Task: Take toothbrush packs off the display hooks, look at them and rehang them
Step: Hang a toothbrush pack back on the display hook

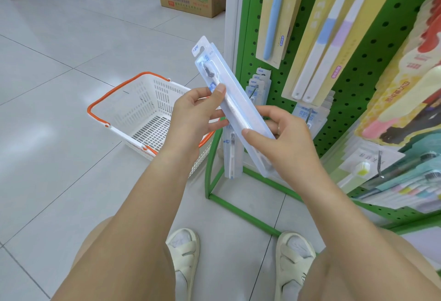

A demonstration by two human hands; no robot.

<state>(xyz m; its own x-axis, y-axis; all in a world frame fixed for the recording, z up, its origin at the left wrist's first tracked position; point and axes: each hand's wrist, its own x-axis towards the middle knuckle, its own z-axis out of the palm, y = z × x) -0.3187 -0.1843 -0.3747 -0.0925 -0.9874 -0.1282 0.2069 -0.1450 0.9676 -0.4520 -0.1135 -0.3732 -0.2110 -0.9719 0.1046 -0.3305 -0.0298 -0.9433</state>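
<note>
Toothbrush pack [229, 100] is at frame centre, off the hooks, long axis diagonal: hang tab to upper left, bottom end to lower right. Left hand [195, 114] pinches its middle w/ thumb on front; right hand [284, 133] grips the lower part. White basket [143, 109] stands behind, left of centre.

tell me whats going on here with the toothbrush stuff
A person crouched by a green pegboard display holds one clear toothbrush pack off its hook, tilted in front of them. The left hand grips it near the brush head, the right hand lower down. More matching packs hang on the hook behind. A white basket with orange handles sits on the floor to the left.
</note>
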